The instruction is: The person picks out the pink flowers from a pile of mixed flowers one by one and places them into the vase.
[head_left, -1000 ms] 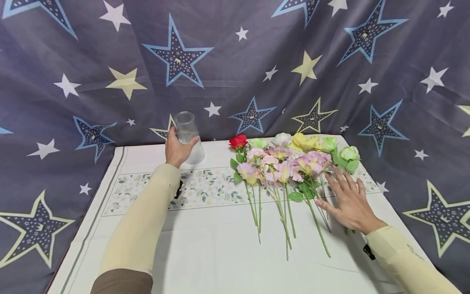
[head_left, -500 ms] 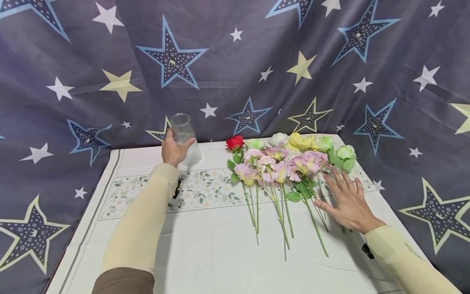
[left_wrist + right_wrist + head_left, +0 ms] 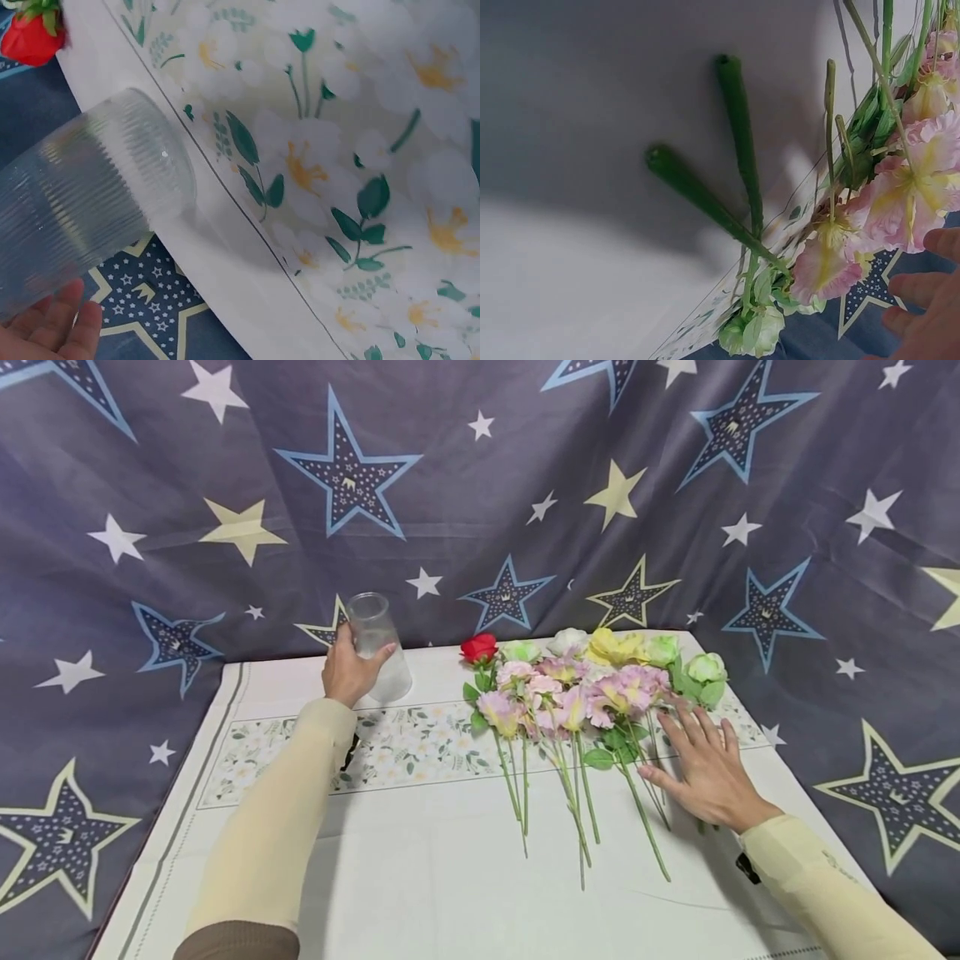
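At the back left of the table, my left hand (image 3: 351, 672) grips a clear ribbed vase (image 3: 392, 678), fingers on its left side and thumb across the front. The vase's base is on or just over the white cloth; the left wrist view shows its ribbed wall (image 3: 90, 180) and the fingertips against it. My right hand (image 3: 708, 777) is spread with straight fingers at the right end of the laid-out artificial flowers, over some stems; whether it touches them cannot be told. Pink-and-yellow blooms (image 3: 904, 199) and thick green stem ends (image 3: 697, 191) show beside it in the right wrist view.
A red rose (image 3: 478, 648), a yellow flower (image 3: 617, 647) and pale green blooms (image 3: 705, 668) lie along the back, stems (image 3: 643, 822) pointing toward me. A floral printed band (image 3: 427, 747) crosses the white tablecloth (image 3: 450, 877). A star-patterned curtain (image 3: 450, 485) hangs behind.
The view has shifted slightly. My left hand and the vase look a little farther left, the hand's grip unchanged. The right hand stays spread by the flowers.
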Demonstrator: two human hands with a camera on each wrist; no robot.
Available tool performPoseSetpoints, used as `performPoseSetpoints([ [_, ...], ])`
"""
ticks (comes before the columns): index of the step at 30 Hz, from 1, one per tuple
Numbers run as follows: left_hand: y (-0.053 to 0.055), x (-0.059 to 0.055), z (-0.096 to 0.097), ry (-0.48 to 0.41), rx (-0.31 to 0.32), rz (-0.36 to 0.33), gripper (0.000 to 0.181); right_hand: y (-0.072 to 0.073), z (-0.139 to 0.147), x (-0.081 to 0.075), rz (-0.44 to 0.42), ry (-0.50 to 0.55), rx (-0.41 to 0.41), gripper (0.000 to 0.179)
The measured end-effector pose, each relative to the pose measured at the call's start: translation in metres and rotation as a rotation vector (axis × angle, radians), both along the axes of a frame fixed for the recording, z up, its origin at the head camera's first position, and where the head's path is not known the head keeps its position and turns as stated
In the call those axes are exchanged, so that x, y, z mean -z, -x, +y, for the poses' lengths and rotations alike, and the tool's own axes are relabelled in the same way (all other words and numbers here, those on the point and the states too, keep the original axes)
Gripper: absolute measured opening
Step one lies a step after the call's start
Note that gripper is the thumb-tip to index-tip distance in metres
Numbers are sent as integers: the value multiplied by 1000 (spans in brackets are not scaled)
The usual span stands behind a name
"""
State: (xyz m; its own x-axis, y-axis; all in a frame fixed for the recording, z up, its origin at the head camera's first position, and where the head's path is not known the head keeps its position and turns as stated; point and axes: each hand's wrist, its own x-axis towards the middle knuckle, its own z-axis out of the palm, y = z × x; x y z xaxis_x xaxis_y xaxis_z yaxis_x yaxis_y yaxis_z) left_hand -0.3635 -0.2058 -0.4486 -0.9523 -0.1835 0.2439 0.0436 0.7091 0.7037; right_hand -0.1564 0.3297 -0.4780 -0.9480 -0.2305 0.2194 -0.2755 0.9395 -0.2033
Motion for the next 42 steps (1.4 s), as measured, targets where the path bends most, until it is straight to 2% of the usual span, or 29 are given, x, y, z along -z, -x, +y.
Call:
performPoseSetpoints([
  [15, -22, 3, -2, 61, 62, 20, 84, 0, -3, -1, 4, -3, -6, 92],
  [28, -42, 5, -5, 59, 129, 56, 78, 3, -4, 1, -4, 10, -18, 92],
  [36, -54, 6, -2, 15, 190, 42, 76, 5, -6, 2, 7, 4, -27, 92],
  [42, -64, 4, -3, 40, 214, 53, 75, 6, -9, 1, 8, -2, -30, 92],
])
